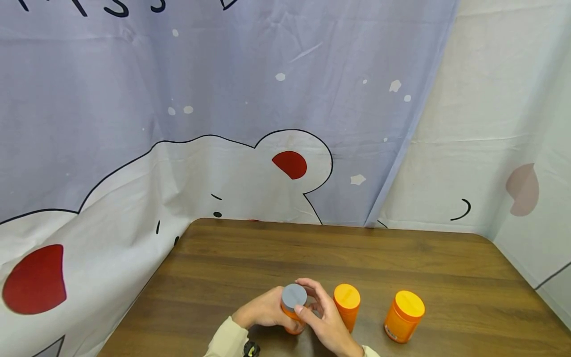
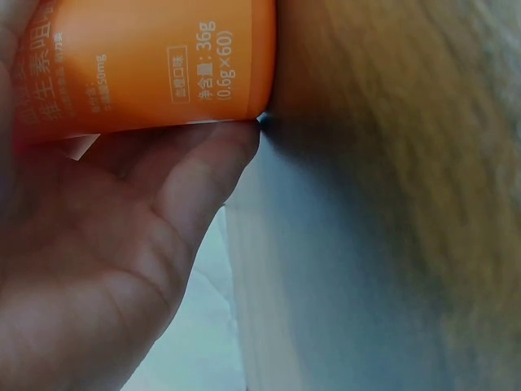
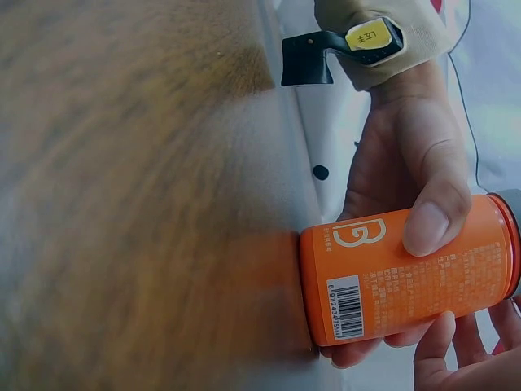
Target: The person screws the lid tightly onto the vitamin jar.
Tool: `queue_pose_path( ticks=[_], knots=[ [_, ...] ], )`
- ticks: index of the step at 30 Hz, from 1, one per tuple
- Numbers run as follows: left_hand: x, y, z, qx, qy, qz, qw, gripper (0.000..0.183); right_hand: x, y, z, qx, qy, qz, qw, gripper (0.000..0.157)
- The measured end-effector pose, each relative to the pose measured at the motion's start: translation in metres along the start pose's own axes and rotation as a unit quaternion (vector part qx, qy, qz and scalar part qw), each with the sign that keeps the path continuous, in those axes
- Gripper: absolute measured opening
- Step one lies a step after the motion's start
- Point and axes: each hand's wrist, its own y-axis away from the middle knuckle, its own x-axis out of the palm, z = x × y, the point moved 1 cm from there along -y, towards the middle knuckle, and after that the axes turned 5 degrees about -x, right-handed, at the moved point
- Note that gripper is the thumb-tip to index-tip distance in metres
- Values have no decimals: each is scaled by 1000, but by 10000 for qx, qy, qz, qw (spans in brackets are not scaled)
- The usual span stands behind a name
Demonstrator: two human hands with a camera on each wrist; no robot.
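Note:
An orange vitamin bottle (image 1: 292, 325) with a grey lid (image 1: 294, 296) stands upright on the table. My left hand (image 1: 265, 308) grips its body, the thumb lying across the label beside the barcode in the right wrist view. At the lid, my right hand (image 1: 327, 320) has its thumb on the near edge and its fingers curled round the far side. Printed white text marks the bottle (image 2: 163, 65) in the left wrist view. Just right of the right hand is a second orange bottle (image 1: 347, 303) with a yellow lid, partly hidden by that hand.
Farther right on the wooden table (image 1: 267, 253) stands another orange bottle (image 1: 403, 317) with a yellow lid. A printed curtain (image 1: 223, 89) hangs behind the table and down its left side. A black wrist device (image 3: 374, 42) sits on the left sleeve.

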Motion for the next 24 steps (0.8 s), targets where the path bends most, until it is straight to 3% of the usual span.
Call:
queue_pose_path(
  ticks=[24],
  knots=[
    [1,-1,2,38,142,62,9999,37,1,1,-4,68,66,-173,9998,44]
  ],
)
